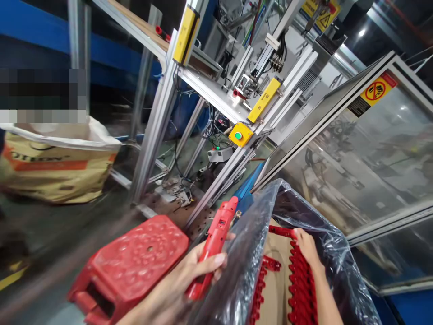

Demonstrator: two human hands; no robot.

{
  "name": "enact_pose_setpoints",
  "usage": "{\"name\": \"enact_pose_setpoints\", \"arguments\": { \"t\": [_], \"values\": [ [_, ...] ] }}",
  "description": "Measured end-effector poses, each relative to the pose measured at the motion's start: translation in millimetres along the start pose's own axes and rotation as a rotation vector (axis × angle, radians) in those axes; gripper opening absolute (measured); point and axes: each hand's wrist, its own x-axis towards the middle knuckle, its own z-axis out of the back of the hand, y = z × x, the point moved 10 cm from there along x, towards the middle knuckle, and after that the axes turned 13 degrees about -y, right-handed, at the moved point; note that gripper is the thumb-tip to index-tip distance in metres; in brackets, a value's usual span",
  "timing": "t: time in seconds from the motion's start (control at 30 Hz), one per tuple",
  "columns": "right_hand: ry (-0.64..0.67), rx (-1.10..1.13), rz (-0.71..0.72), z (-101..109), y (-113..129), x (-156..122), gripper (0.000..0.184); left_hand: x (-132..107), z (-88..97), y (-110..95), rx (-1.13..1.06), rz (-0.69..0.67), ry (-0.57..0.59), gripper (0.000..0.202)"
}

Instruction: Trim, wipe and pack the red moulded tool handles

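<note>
Red tool (214, 243): gripped in the left hand (179, 289), beside the plastic bag (241, 257).
Toothed red strip (299, 289): inside the bag, under the right hand (306, 246); hands apart.
Risk: the tool's end could snag and tear the thin bag.

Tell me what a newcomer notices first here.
The red plastic stool at lower left stands out most. Beside it, the left hand grips a red plastic part, while the right hand reaches into a clear plastic bag holding red toothed strips. A yellow button box sits centre.
</note>
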Motion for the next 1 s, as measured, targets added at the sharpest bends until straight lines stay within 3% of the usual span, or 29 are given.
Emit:
{"name": "enact_pose_setpoints", "arguments": {
  "t": [0.1,0.2,0.3,0.37,0.43,0.57,0.73,1.0],
  "values": [
    [-0.060,0.002,0.038,69.6,22.1,11.1,0.060,1.6,-12.3,-3.3,-0.008,-0.002,0.062,0.067],
    [-0.116,0.069,0.108,130.7,72.2,8.6,0.060,-2.1,-26.0,-8.8,0.001,-0.034,0.133,0.068],
    [-0.104,0.243,0.204,159.6,143.3,-7.9,0.054,-7.3,-34.4,-14.7,0.009,-0.096,0.182,0.068],
    [-0.007,0.310,0.288,152.8,195.4,-23.9,0.051,-10.5,-40.0,-13.4,-0.009,-0.089,0.242,0.070],
    [0.146,0.321,0.374,129.5,242.6,-41.4,0.049,-13.0,-43.9,-8.2,-0.039,-0.041,0.300,0.075],
    [0.352,0.261,0.502,80.8,300.5,-66.1,0.043,-18.9,-45.4,-0.9,-0.100,0.016,0.367,0.069],
    [0.371,0.254,0.503,58.4,318.5,-69.9,0.040,-28.5,-41.2,2.0,-0.169,0.021,0.391,0.068],
    [0.382,0.289,0.453,50.0,321.9,-74.0,0.041,-35.2,-40.2,6.6,-0.175,0.009,0.416,0.055]
  ]
}}
